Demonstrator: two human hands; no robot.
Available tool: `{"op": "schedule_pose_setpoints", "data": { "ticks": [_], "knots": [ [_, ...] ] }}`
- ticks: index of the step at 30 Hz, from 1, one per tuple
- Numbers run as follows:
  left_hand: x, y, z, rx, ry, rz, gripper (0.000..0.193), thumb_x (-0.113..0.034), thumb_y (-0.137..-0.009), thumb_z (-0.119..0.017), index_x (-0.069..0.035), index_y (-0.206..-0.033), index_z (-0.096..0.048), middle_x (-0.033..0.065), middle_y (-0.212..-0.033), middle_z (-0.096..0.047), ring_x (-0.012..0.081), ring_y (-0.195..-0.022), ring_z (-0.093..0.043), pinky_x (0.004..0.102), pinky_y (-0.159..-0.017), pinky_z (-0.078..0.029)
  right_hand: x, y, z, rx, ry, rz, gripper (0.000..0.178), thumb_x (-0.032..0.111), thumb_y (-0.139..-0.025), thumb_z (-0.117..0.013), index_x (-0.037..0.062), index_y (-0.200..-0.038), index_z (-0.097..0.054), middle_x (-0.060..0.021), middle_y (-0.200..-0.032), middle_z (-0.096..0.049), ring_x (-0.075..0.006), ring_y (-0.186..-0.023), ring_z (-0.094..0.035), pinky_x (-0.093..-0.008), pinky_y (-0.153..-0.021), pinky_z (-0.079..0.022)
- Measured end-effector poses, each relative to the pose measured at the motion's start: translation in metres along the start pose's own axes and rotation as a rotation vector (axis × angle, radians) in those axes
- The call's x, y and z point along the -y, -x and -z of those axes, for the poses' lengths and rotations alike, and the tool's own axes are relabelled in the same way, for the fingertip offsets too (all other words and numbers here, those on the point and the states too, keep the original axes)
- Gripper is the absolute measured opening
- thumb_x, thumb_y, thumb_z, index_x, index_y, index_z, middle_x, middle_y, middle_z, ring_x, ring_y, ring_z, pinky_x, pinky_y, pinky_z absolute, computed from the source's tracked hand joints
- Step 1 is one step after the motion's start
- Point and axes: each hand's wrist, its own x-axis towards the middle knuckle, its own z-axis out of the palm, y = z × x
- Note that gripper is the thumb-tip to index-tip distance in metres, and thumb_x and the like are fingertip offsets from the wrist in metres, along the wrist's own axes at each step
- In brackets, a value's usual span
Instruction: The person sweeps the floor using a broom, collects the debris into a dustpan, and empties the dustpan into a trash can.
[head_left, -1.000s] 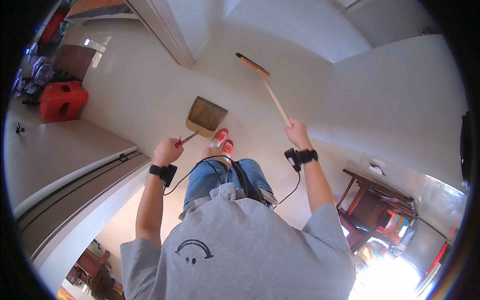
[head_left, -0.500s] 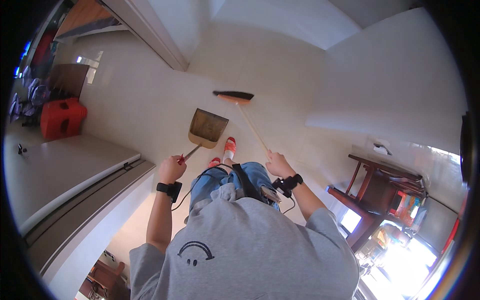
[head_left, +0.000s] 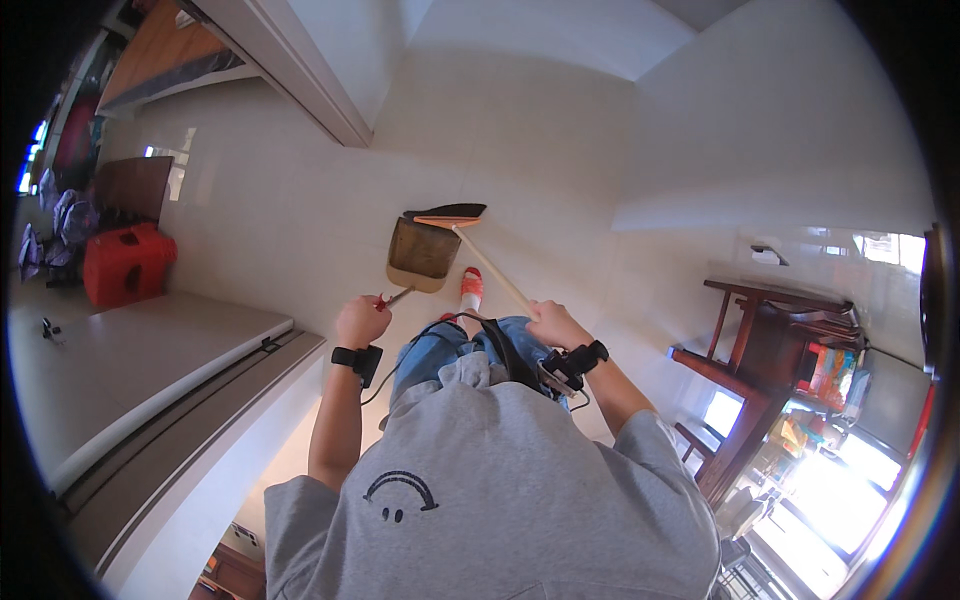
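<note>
Dustpan [head_left: 424, 255] on floor [head_left: 540, 170]; broom head [head_left: 447, 222] at dustpan's far edge. Left hand [head_left: 362, 322] curled round dustpan handle [head_left: 400, 297]; right hand [head_left: 558, 327], right of dustpan, gripping broom stick [head_left: 495, 272]. Probably light, stick stiff, bristles [head_left: 460, 211] springy; best held by handles.

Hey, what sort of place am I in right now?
Probably the inside of a home: there's dark wooden furniture on the right, what looks like a red plastic stool at left, and a broom and dustpan.
</note>
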Motion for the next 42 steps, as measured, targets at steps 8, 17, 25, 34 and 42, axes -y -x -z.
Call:
{"op": "schedule_pose_setpoints", "data": {
  "ticks": [8, 17, 25, 34, 42],
  "knots": [
    [0.001, -0.010, -0.006, 0.064, -0.005, -0.017, 0.023, -0.027, -0.069, -0.051, -0.013, -0.081, -0.064, 0.0157, -0.080, -0.062, 0.0343, -0.076, -0.059, 0.0427, -0.067, -0.047, 0.009, 0.009, -0.021, -0.082, -0.210, -0.073, 0.028, 0.016, -0.068, -0.056, -0.0008, -0.090, -0.057, -0.0253, -0.081, -0.059, -0.0391, -0.080, -0.058, -0.0409, -0.071, -0.046],
    [0.026, -0.022, -0.009, 0.094, 0.076, -0.161, 0.024, -0.027, -0.069, -0.052, -0.009, -0.081, -0.063, 0.0170, -0.078, -0.060, 0.0349, -0.077, -0.058, 0.0406, -0.066, -0.047, -0.006, 0.049, -0.035, -0.438, -0.460, -0.180, 0.021, 0.017, -0.069, -0.052, 0.0004, -0.080, -0.057, -0.0210, -0.074, -0.059, -0.0358, -0.074, -0.059, -0.0401, -0.065, -0.046],
    [0.050, 0.002, -0.005, 0.220, -0.031, -0.292, 0.024, -0.025, -0.069, -0.054, -0.009, -0.083, -0.063, 0.0163, -0.076, -0.061, 0.0337, -0.073, -0.059, 0.0379, -0.065, -0.047, -0.006, -0.003, -0.064, -0.535, -0.158, -0.268, 0.020, 0.010, -0.067, -0.050, 0.0022, -0.082, -0.060, -0.0240, -0.076, -0.059, -0.0394, -0.079, -0.058, -0.0430, -0.072, -0.047],
    [0.052, 0.009, -0.020, 0.136, -0.162, -0.259, 0.029, -0.027, -0.068, -0.053, -0.011, -0.089, -0.064, 0.0161, -0.079, -0.062, 0.0312, -0.079, -0.059, 0.0391, -0.069, -0.047, 0.002, 0.033, -0.130, -0.479, -0.179, -0.080, 0.017, 0.009, -0.060, -0.052, -0.0035, -0.067, -0.060, -0.0206, -0.064, -0.057, -0.0358, -0.059, -0.058, -0.0425, -0.052, -0.047],
    [0.032, 0.015, -0.008, 0.254, -0.077, -0.138, 0.022, -0.025, -0.070, -0.052, -0.010, -0.080, -0.063, 0.0073, -0.059, -0.061, 0.0205, -0.049, -0.059, 0.0326, -0.055, -0.047, 0.006, 0.089, -0.118, -0.193, -0.151, 0.047, 0.015, 0.011, -0.068, -0.052, -0.0010, -0.070, -0.060, -0.0228, -0.056, -0.051, -0.0348, -0.053, -0.055, -0.0409, -0.050, -0.043]
  ]
}}
